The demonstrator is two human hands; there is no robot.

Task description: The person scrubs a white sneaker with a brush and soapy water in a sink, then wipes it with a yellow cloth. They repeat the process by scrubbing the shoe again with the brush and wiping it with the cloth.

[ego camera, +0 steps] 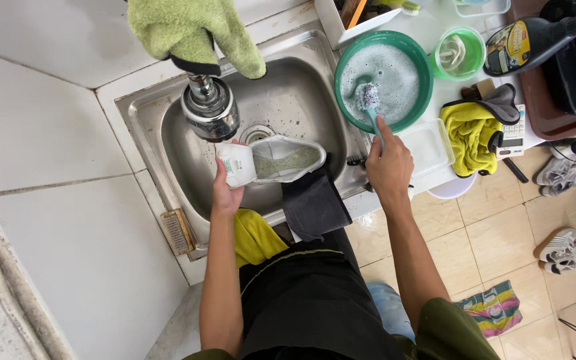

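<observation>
Fingers [229, 175] of your left hand [225, 190] are wrapped around the heel of a white shoe [271, 160], holding it over the steel sink [288, 100], just below the chrome tap [209, 110] that has a green cloth [191, 27] draped over it. The shoe's long axis runs across you, heel at your left hand and toe pointing right toward the sink's right rim, opening turned up. A dark grey cloth [315, 203] hangs over the sink's front edge just under the toe. Further right, your right hand [389, 167] is closed on the handle of a brush [369, 100], whose head sits in the foam of the green basin [383, 70] on the white surface [428, 27]. So the shoe lies to the left of the brush, close by, with the basin's rim and the sink's right edge between them. A small green cup [459, 53], a clear tub [428, 147] and a yellow cloth [468, 137] crowd the right side; the open room is over the sink.
</observation>
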